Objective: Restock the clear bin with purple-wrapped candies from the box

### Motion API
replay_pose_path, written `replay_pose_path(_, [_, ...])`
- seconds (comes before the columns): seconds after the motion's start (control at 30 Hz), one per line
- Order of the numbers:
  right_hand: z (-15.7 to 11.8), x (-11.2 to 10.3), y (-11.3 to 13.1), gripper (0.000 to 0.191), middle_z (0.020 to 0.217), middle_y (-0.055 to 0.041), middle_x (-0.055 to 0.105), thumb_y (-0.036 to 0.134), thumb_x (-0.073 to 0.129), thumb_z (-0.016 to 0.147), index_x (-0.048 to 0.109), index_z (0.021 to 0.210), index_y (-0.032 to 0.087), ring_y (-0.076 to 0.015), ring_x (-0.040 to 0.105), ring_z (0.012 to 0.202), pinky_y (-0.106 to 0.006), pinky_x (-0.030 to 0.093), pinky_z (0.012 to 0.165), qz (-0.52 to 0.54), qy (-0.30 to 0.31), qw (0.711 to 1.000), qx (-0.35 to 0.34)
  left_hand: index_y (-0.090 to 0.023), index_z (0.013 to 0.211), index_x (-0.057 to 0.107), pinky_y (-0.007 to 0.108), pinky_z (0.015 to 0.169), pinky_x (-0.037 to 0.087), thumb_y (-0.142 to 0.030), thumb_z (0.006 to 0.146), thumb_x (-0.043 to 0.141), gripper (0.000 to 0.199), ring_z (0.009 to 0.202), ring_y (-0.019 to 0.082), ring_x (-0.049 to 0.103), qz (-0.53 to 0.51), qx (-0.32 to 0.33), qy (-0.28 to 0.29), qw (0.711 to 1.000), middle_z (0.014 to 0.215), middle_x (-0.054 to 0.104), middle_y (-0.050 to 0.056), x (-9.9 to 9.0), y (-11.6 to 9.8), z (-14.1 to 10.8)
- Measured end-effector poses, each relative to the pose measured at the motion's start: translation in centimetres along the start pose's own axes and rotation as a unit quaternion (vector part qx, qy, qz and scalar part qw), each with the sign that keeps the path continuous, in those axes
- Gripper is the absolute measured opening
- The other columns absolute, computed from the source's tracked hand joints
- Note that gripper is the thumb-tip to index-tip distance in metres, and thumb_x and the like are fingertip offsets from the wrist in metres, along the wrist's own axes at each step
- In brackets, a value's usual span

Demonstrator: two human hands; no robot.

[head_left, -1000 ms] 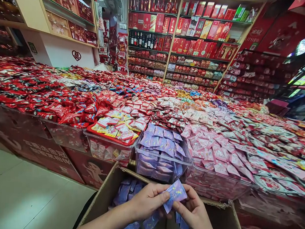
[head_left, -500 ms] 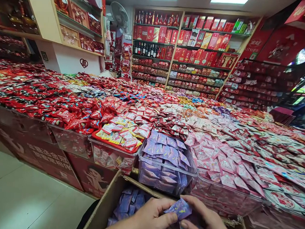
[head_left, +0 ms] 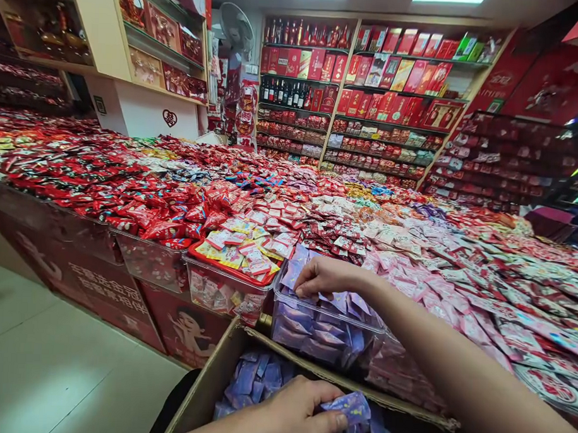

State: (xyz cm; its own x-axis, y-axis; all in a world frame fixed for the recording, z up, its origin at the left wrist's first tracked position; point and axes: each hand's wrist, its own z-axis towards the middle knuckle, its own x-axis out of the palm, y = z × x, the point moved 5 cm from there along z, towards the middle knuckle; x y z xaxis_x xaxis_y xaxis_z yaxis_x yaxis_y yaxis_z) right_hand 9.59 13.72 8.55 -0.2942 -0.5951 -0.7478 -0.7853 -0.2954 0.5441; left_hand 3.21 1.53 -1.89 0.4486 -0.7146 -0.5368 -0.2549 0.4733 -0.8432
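Note:
My left hand (head_left: 305,410) is closed on a small purple candy packet (head_left: 351,407), low over an open cardboard box (head_left: 207,378). More purple packets (head_left: 252,379) lie loose inside that box. My right hand (head_left: 322,277) reaches into a clear plastic bin (head_left: 323,315) just beyond the box, where purple packets are laid in overlapping rows. Its fingers are pinched on a purple packet (head_left: 292,275) at the bin's left front; the hand hides part of the rows.
Left of the bin stands a tub with a red tray (head_left: 211,262) of yellow and white packets. Pink packets (head_left: 423,290) heap up on the right, red packets (head_left: 160,218) farther left. Stocked shelves (head_left: 350,86) line the back wall. Tiled floor (head_left: 66,360) shows at lower left.
My right hand has left the packet held over the box and moved up and forward to the clear bin. My left hand still holds its packet over the box. The view has shifted slightly.

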Motion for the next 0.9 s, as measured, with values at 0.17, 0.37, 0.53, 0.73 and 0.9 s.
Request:
replay_pose_path(0.17, [2.6,1.6,-0.7,0.028,0.048,0.0035,0.052,0.036,0.063,0.058,0.067,0.077,0.015,-0.008,0.045,0.038,-0.019,0.036,0.04,-0.059,0.093,0.993,0.037,-0.019,0.085,0.057,0.014,0.054,0.035,-0.039,0.083,0.036,0.029,0.062,0.011,0.051,0.03,0.024,0.014,0.999,0.069,0.057,-0.003,0.1,0.6,0.3])
replay_pose_path(0.37, [3.9,2.3,-0.1,0.033,0.043,0.0054,0.046,0.042,0.064,0.056,0.068,0.076,0.016,-0.008,0.042,0.036,-0.02,0.033,0.038,-0.091,0.103,0.99,0.012,-0.02,0.086,0.056,0.015,0.058,0.036,-0.037,0.083,0.037,0.026,0.066,0.012,0.051,0.037,0.037,0.008,0.999,0.072,0.058,-0.003,0.0,0.3,0.2])
replay_pose_path(0.53, [4.1,2.8,0.0,0.036,0.051,0.0025,0.054,0.045,0.062,0.06,0.067,0.081,0.017,-0.0078,0.043,0.04,-0.019,0.035,0.041,-0.102,0.132,0.986,-0.011,-0.02,0.087,0.056,0.016,0.062,0.038,-0.033,0.083,0.039,0.022,0.069,0.013,0.054,0.029,0.044,0.006,0.999,0.078,0.06,-0.002,-0.1,0.1,0.0])
replay_pose_path(0.73, [4.3,3.0,0.8,0.035,0.056,0.0001,0.057,0.045,0.063,0.059,0.068,0.076,0.015,-0.0093,0.045,0.047,-0.019,0.034,0.043,-0.172,0.073,0.981,-0.055,-0.021,0.092,0.057,0.016,0.064,0.039,-0.033,0.081,0.042,0.022,0.074,0.014,0.056,0.03,0.03,0.015,0.999,0.082,0.062,-0.001,-0.3,0.3,0.0])
replay_pose_path(0.9, [3.7,2.8,0.0,0.04,0.056,0.0024,0.054,0.048,0.06,0.06,0.067,0.085,0.018,-0.0073,0.042,0.044,-0.018,0.034,0.042,-0.103,0.12,0.987,0.008,-0.021,0.091,0.058,0.017,0.061,0.038,-0.034,0.081,0.043,0.022,0.071,0.014,0.056,0.026,0.016,0.021,0.999,0.08,0.062,-0.001,-0.1,0.8,0.1])
